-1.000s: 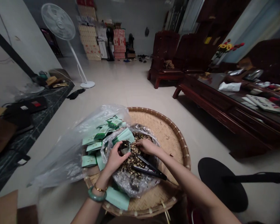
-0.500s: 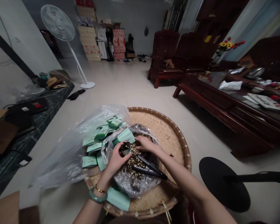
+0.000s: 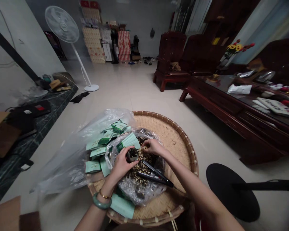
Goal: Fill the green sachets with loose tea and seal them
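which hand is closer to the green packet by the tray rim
Left. The left hand, holding a small cup, is just above the green packet; the right hand is farther, up and right of it.

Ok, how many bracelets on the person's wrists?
2. A green jade bangle and a thin gold bracelet, both on the wrist of the left hand. The right wrist shows none.

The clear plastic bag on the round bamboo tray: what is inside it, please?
A loose dried brown mix and a black tool; the mix hides the bottom of the bag.
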The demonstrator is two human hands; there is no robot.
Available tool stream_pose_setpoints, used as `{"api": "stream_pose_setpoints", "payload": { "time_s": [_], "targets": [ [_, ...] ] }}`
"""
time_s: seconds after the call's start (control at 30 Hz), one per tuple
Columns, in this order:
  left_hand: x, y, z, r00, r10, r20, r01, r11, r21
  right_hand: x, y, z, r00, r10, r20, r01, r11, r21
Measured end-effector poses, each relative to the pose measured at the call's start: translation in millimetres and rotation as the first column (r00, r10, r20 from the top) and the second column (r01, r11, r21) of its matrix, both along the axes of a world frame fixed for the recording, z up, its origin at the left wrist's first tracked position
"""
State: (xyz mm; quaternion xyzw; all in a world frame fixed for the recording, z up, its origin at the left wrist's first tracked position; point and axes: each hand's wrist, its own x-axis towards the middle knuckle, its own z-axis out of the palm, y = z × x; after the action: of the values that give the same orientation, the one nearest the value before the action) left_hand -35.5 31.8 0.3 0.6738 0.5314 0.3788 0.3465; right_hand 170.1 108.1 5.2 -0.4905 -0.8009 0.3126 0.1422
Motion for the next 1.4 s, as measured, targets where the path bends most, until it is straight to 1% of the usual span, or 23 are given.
{"api": "stream_pose_setpoints", "payload": {
  "time_s": [0.1,0.2,0.27,0.33,0.37,0.43,0.53,0.6,0.63,0.67,0.73,0.8,0.87,0.97,1.03,1.1,1.13,1.2,1.4],
  "targets": [
    [3.4,0.7,2.5,0.998,0.019,-0.052,-0.017,0.999,0.041,7.0,-9.9,34.2,0.999,-0.019,-0.051,0.020,1.000,0.010],
    [7.2,1.6,2.6,0.996,0.024,-0.082,-0.018,0.997,0.080,2.0,-23.6,69.4,0.985,0.030,-0.168,-0.021,0.998,0.054],
    [9.0,1.9,2.0,0.996,0.033,-0.083,-0.025,0.994,0.106,-6.0,-31.8,85.2,0.974,0.109,-0.199,-0.088,0.990,0.109],
    [9.8,1.8,1.4,0.996,0.042,-0.084,-0.032,0.992,0.119,-13.7,-37.5,92.5,0.967,0.167,-0.193,-0.137,0.978,0.160],
    [9.8,1.7,1.0,0.995,0.042,-0.085,-0.032,0.992,0.120,-16.5,-39.2,93.2,0.965,0.175,-0.194,-0.142,0.974,0.175],
    [9.2,1.4,0.0,0.996,0.037,-0.086,-0.027,0.993,0.116,-18.5,-40.5,91.0,0.964,0.149,-0.222,-0.109,0.978,0.180],
    [7.5,1.1,-1.9,0.996,0.042,-0.074,-0.034,0.993,0.109,-12.8,-40.2,85.2,0.950,0.034,-0.312,0.001,0.994,0.112],
    [7.1,0.9,-2.6,0.996,0.054,-0.067,-0.047,0.993,0.110,-6.3,-41.1,82.5,0.944,-0.048,-0.326,0.075,0.995,0.073],
    [7.5,0.8,-2.5,0.996,0.062,-0.064,-0.054,0.992,0.117,-3.7,-42.3,81.5,0.947,-0.060,-0.316,0.090,0.993,0.081],
    [8.2,0.6,-2.1,0.995,0.074,-0.061,-0.066,0.989,0.129,-2.2,-44.0,80.4,0.952,-0.048,-0.301,0.083,0.991,0.105],
    [10.6,0.3,-0.3,0.994,0.096,-0.059,-0.086,0.984,0.155,-3.7,-48.1,77.2,0.959,0.038,-0.280,0.007,0.988,0.156],
    [12.9,-0.2,2.0,0.992,0.110,-0.061,-0.099,0.982,0.161,-10.7,-51.8,72.4,0.947,0.130,-0.292,-0.087,0.984,0.155],
    [13.2,-0.6,4.0,0.992,0.105,-0.064,-0.094,0.984,0.148,-19.7,-53.6,66.9,0.938,0.159,-0.307,-0.123,0.983,0.133],
    [7.8,-0.7,5.9,0.999,0.028,-0.041,-0.024,0.994,0.110,-28.1,-53.0,61.6,0.942,0.111,-0.316,-0.072,0.989,0.132],
    [1.7,-0.4,6.6,0.999,-0.053,0.002,0.053,0.998,0.037,-28.7,-52.0,61.3,0.944,0.073,-0.321,-0.030,0.990,0.137],
    [-3.8,0.3,6.8,0.994,-0.098,0.054,0.101,0.993,-0.055,-27.2,-51.7,63.0,0.945,0.055,-0.322,-0.003,0.987,0.159],
    [-5.8,0.8,6.8,0.992,-0.101,0.071,0.107,0.990,-0.089,-26.3,-51.8,64.3,0.945,0.052,-0.324,0.006,0.985,0.175],
    [-8.2,1.9,6.2,0.994,-0.078,0.074,0.085,0.990,-0.110,-24.6,-52.1,67.4,0.942,0.059,-0.331,0.011,0.978,0.206],
    [-6.3,3.2,5.0,1.000,0.013,0.022,-0.012,0.999,-0.053,-20.0,-54.8,73.7,0.961,0.032,-0.274,0.050,0.957,0.287]
  ]
}}
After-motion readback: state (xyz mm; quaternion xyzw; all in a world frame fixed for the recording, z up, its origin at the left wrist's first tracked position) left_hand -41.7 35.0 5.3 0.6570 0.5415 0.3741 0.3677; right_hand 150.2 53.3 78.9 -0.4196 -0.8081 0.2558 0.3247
